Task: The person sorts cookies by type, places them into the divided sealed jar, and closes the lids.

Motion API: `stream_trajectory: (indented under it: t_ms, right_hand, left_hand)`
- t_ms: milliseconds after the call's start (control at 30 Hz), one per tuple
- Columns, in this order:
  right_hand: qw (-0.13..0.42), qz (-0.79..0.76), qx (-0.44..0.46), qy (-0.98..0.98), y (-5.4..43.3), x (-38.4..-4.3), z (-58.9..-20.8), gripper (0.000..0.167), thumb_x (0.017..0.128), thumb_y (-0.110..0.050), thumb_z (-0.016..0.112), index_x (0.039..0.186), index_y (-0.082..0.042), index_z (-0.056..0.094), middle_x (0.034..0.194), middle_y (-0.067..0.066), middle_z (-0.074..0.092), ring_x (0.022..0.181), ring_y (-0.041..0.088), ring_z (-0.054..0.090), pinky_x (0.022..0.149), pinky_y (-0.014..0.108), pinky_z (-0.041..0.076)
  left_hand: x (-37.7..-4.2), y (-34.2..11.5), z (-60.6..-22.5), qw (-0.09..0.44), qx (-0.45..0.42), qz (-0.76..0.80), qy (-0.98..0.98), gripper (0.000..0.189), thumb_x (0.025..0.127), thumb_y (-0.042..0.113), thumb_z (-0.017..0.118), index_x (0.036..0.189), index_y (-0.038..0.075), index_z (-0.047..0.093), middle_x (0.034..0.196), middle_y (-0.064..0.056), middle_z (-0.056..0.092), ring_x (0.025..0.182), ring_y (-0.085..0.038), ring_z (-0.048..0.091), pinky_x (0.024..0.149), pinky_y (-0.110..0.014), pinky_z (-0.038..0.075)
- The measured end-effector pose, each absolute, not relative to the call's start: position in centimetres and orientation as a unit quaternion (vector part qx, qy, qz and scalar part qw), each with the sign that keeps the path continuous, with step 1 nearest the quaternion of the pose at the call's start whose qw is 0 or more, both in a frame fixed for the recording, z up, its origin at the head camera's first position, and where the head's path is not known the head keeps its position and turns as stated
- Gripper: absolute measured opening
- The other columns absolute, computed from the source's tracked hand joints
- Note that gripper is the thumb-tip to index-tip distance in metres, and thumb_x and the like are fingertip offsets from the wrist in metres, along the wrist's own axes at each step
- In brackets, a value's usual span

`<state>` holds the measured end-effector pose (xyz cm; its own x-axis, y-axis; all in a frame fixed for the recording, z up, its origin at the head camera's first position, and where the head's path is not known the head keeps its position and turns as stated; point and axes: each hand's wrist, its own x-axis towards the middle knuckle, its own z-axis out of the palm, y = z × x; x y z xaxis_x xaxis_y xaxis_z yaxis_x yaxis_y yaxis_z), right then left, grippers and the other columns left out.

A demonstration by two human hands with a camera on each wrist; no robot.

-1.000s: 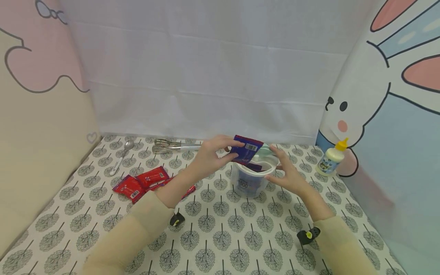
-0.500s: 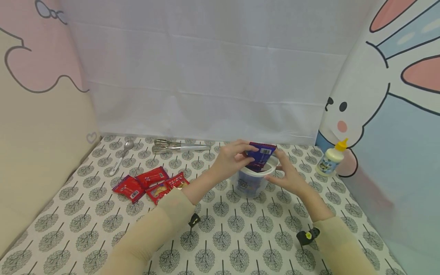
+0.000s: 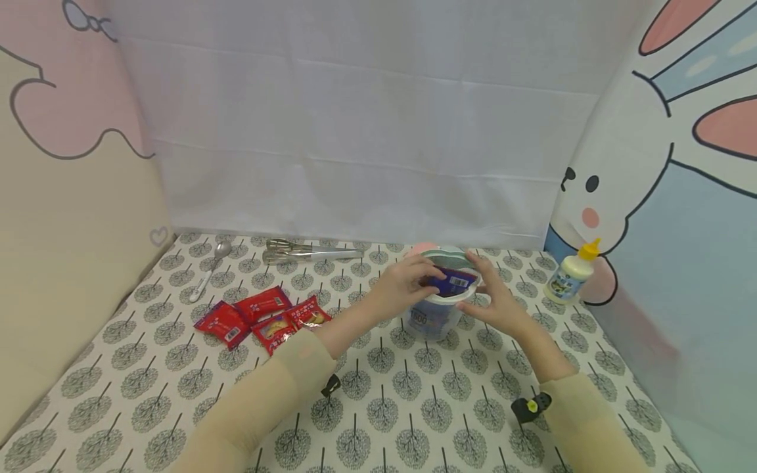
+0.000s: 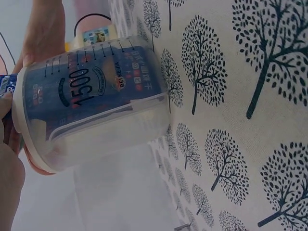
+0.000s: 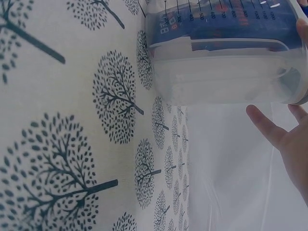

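A clear plastic measuring jug marked 1500 stands upright on the table, with a white rim and blue packets showing through its wall in the left wrist view. My left hand pinches a blue snack packet, which sits mostly down inside the jug's mouth. On the other side, my right hand holds the jug by its rim, thumb at the front and fingers at the back. A pale green lid part shows behind the mouth. The packet's lower end is hidden inside the jug.
Several red snack packets lie left of the jug, near my left forearm. Farther back are a metal spoon and metal tongs. A yellow-capped glue bottle stands at the right edge.
My left hand has moved right and lowered the blue packet from above the rim into the jug's mouth. The right hand has stayed at the rim.
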<state>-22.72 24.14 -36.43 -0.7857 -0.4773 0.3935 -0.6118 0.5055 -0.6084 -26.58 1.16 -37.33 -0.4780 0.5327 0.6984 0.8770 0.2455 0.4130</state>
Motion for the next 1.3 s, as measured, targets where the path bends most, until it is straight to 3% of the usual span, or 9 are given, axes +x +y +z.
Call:
stream_trajectory:
  t_ms: [133,367,567,1033,1300]
  right_hand:
    - [0.097,0.381,0.32,-0.862,24.1,-22.8,-36.5,0.089,0.077,0.007,0.069,0.147,0.002,0.014,0.147,0.031,0.017,0.127,0.05,0.029,0.09,0.063,0.045]
    - [0.099,0.376,0.316,-0.865,24.1,-22.8,-36.6,0.089,0.077,0.006,0.07,0.146,0.0,0.015,0.146,0.03,0.018,0.126,0.049,0.032,0.088,0.063,0.046]
    - [0.104,0.372,0.321,-0.865,24.2,-22.9,-36.7,0.09,0.077,0.006,0.069,0.147,0.001,0.014,0.147,0.029,0.018,0.126,0.049,0.031,0.088,0.062,0.047]
    - [0.101,0.375,0.321,-0.864,24.3,-22.9,-36.6,0.088,0.077,0.006,0.069,0.146,0.002,0.014,0.148,0.029,0.016,0.126,0.048,0.032,0.089,0.062,0.046]
    - [0.096,0.374,0.318,-0.865,24.2,-23.0,-36.7,0.089,0.078,0.006,0.069,0.147,0.0,0.013,0.148,0.029,0.016,0.125,0.047,0.033,0.089,0.062,0.046]
  left_hand:
    - [-26.7,0.5,-37.3,0.236,-0.474,-0.309,-0.789,0.024,0.078,0.022,0.077,0.1,0.015,0.07,0.106,0.001,0.067,0.107,-0.014,0.056,0.101,-0.026,0.042]
    - [-26.8,-0.6,-37.2,0.228,-0.487,-0.235,-0.81,0.031,0.076,0.034,0.077,0.101,0.018,0.07,0.115,0.002,0.066,0.113,-0.014,0.052,0.099,-0.033,0.042]
    - [-26.9,-0.6,-36.9,0.259,-0.519,-0.238,-0.779,0.051,0.078,0.031,0.076,0.124,0.016,0.061,0.128,0.002,0.059,0.121,-0.016,0.048,0.111,-0.033,0.033]
    - [-26.9,-0.1,-36.3,0.167,-0.497,-0.147,-0.839,0.059,0.08,0.036,0.074,0.134,0.023,0.053,0.13,0.005,0.055,0.123,-0.015,0.043,0.109,-0.037,0.033]
    - [-26.4,0.1,-35.9,0.155,-0.497,-0.106,-0.847,0.052,0.081,0.035,0.073,0.129,0.023,0.057,0.13,0.006,0.05,0.122,-0.015,0.042,0.104,-0.036,0.037]
